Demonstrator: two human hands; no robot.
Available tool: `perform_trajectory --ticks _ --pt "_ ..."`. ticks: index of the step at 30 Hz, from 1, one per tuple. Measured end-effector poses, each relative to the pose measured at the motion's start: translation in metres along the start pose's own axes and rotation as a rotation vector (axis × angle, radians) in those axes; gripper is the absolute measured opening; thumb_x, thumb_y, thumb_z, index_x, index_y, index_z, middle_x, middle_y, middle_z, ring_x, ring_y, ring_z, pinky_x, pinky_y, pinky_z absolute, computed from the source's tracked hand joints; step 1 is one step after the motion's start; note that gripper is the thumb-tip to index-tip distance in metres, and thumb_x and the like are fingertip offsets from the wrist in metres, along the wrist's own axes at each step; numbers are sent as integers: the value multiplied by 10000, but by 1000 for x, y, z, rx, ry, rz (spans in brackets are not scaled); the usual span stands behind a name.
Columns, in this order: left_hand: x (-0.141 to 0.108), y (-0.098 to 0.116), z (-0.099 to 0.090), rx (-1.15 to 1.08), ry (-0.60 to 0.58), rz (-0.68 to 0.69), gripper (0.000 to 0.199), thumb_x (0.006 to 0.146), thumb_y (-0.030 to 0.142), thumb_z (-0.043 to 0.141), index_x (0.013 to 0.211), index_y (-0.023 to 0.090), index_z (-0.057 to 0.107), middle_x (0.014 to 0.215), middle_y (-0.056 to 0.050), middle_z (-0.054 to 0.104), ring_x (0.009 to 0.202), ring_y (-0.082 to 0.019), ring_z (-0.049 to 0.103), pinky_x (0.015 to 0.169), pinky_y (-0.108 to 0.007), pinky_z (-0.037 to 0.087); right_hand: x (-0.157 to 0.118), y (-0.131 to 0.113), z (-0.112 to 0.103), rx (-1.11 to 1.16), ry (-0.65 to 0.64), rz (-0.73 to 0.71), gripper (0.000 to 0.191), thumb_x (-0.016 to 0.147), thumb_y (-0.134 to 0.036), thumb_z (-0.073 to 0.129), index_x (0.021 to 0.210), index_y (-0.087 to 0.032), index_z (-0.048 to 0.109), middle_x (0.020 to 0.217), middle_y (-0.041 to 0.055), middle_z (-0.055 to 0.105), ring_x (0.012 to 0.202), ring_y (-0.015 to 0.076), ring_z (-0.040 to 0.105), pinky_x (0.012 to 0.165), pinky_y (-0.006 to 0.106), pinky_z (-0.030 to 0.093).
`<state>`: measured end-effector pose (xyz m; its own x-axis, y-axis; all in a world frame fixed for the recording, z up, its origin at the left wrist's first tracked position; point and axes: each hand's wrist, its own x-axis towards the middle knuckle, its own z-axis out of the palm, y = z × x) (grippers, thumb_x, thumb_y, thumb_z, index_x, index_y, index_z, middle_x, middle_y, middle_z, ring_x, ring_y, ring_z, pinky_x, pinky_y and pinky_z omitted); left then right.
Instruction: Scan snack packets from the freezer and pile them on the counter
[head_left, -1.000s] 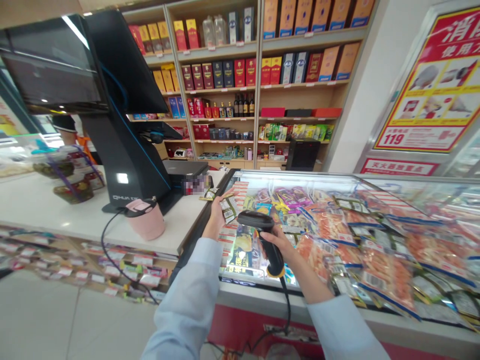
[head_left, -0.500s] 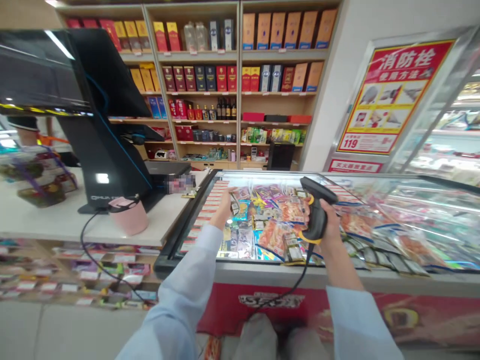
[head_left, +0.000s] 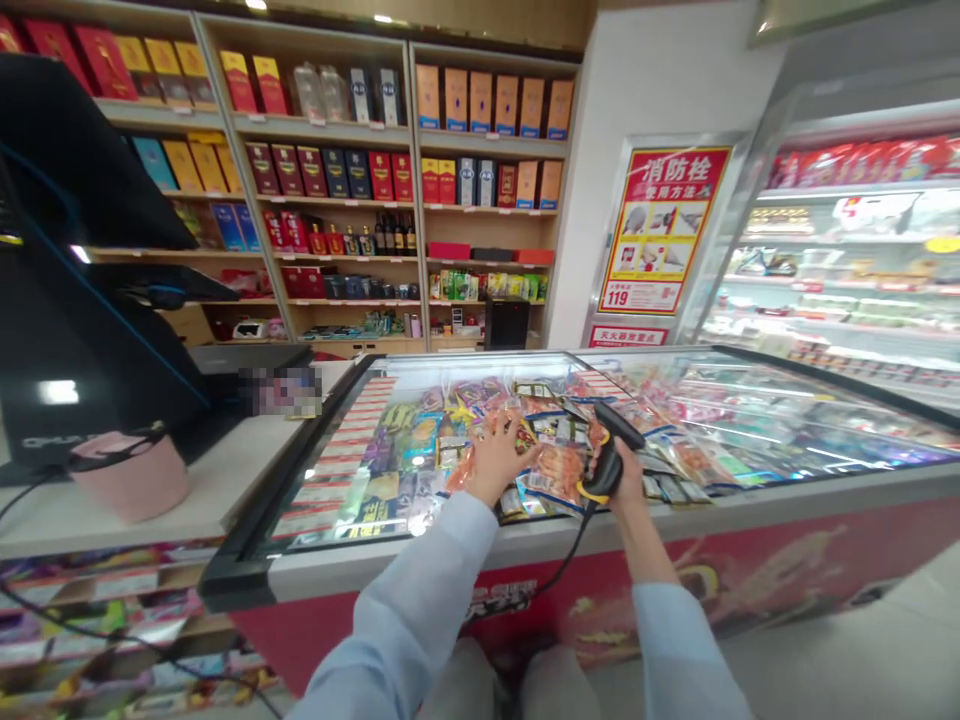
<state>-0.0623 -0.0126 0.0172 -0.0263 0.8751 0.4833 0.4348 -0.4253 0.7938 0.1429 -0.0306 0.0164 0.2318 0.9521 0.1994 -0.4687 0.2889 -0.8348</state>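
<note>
Left hand (head_left: pixel 496 462) has shifted onto the packs (head_left: pixel 553 470), now among orange-filled ones; grip open, fingers spread. Right hand (head_left: pixel 630 482) grips the scanner (head_left: pixel 609 462), hard black plastic with yellow trim, just beside them. Packs are glossy, crinkly, flat, heaped on the freezer (head_left: pixel 675 525). Soft-looking pink holder (head_left: pixel 135 485) sits on the bench (head_left: pixel 214 480).

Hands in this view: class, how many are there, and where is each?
2. The left hand is spread over the packets; the right hand grips the black scanner to its right.
</note>
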Motion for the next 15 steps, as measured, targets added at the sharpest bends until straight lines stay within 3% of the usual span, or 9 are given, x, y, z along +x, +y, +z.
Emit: perform_trajectory --ticks 4,8,15 --pt "-6 -8 0 157 -15 33 733 695 699 618 1316 316 538 1512 -121 353 1440 -449 36 1111 -643 116 2 13 -7 70 74 14 421 612 -508 784 778 -160 616 547 -12 601 423 117 540 407 217 462" --pt "-5 -8 -2 232 9 94 636 787 626 563 1346 324 519 1489 -117 386 1427 -441 128 1111 -615 195 4 18 -12 95 80 -4 401 633 -507 778 772 -164 623 549 -10 613 429 122 548 402 220 469" --pt "-8 -2 1 781 -50 62 559 932 466 364 1469 314 328 1527 -63 344 1387 -346 284 1068 -507 358 8 24 -14 73 88 2 427 616 -524 776 779 -161 620 539 -14 604 407 118 542 395 222 460"
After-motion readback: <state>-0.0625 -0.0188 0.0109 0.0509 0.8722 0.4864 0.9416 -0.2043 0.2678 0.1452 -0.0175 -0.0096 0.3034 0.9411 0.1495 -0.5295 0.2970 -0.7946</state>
